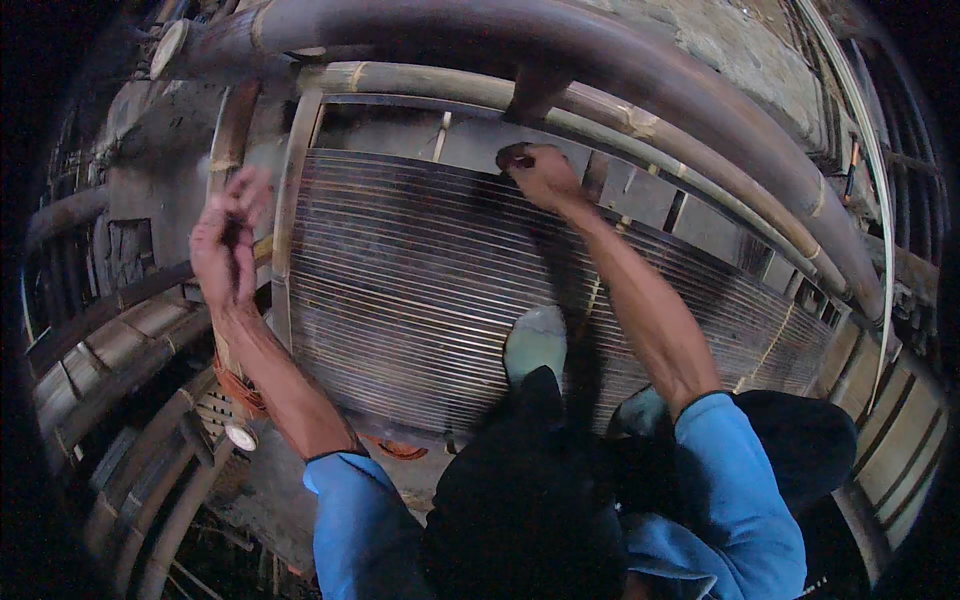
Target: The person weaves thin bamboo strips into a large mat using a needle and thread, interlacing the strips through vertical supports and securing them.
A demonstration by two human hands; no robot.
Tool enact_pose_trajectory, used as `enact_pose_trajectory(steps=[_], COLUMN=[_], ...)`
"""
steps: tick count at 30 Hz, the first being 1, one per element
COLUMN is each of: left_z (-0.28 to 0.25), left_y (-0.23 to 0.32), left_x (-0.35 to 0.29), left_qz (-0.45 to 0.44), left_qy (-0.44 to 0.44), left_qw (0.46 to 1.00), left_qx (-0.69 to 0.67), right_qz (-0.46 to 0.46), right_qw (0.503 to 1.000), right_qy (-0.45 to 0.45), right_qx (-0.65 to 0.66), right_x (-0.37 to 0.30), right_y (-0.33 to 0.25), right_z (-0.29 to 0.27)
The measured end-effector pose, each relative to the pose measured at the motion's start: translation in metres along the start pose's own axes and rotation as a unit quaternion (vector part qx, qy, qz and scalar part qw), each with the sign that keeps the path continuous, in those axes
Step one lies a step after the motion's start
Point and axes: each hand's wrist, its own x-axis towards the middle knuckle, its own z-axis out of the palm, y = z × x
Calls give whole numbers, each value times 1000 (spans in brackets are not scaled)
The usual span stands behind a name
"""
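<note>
My left hand (230, 235) is raised beside an upright bamboo post (232, 125) at the left. It is blurred, its fingers loosely curved and apart, with nothing visible in them. My right hand (548, 180) reaches over the far edge of a platform of narrow slats (400, 270). Its fingers are closed around a small dark object (515, 158) whose kind I cannot make out. My foot in a pale green sock (536, 345) rests on the slats, and a second foot (640, 410) shows partly behind my dark-clothed leg.
A thick bamboo pole (480, 28) crosses the far side, above a thinner bamboo rail (430, 85). Orange cord (238, 385) is wrapped around the left post. More bamboo poles (120, 360) lie at the left. A slatted panel (890, 450) stands at the right.
</note>
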Motion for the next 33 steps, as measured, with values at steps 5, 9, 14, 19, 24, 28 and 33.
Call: enact_pose_trajectory(steps=[5,9,14,19,24,28,33], left_z=[26,48,147,120,109,137,127], left_y=[-31,-131,-186,-189,-153,-104,-117], left_x=[72,96,89,100,80,44,13], left_qz=[16,225,162,173,201,-103,52], left_qy=[-125,-180,-121,-159,-128,-198,-193], left_qw=[989,859,747,781,813,968,935], left_qx=[82,424,633,579,532,113,292], right_qz=[-65,-7,28,14,-138,-203,-293], right_qw=[995,1000,999,999,975,950,933], right_qy=[66,-8,6,45,172,238,210], right_qx=[36,-29,32,20,-6,-2,5], right_x=[56,41,42,29,17,12,10], right_y=[30,-56,-39,-60,-55,-35,-37], right_z=[63,72,52,54,60,67,67])
